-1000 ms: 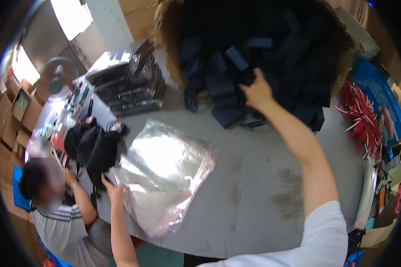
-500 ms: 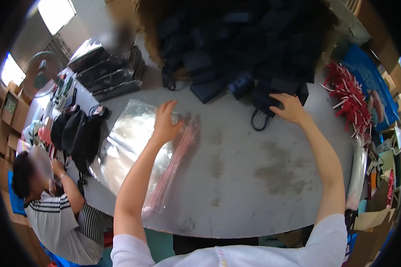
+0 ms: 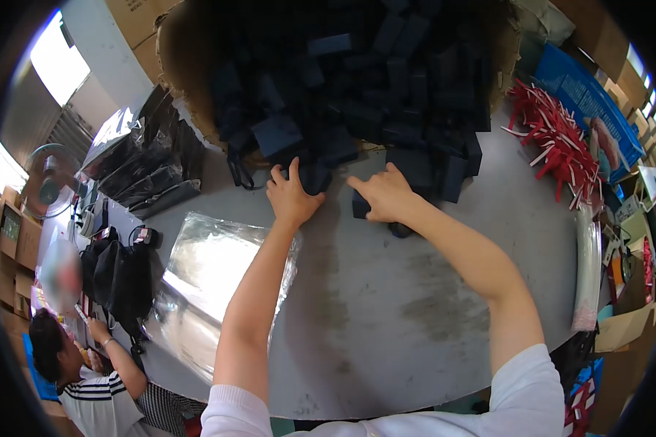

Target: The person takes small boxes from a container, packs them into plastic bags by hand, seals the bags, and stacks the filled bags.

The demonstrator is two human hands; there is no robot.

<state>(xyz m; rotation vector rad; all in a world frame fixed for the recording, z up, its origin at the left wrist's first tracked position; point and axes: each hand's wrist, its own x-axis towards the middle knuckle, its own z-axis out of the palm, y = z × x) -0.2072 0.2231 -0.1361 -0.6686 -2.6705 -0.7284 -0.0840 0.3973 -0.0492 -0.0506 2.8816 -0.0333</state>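
My left hand [image 3: 293,198] has its fingers spread against a dark box [image 3: 315,176] at the near edge of a heap of dark boxes [image 3: 339,120]. To its right, my right hand [image 3: 386,195] has its fingers and thumb round another dark box [image 3: 360,207], which the hand partly covers. A short dark loop [image 3: 399,230] shows below that hand. Clear plastic bags [image 3: 215,258] lie flat on the table by my left forearm.
The heap fills a large open carton [image 3: 189,95] at the back of the grey table [image 3: 386,342]. Black plastic packs [image 3: 153,164] lie left of it, red-and-white strips [image 3: 561,146] right. A co-worker [image 3: 95,386] sits at the left with a black bag [image 3: 120,273] nearby.
My left hand has moved forward and right from above the bags to the boxes. My right hand has moved left. The pink strips by the bags no longer show. The view has shifted.
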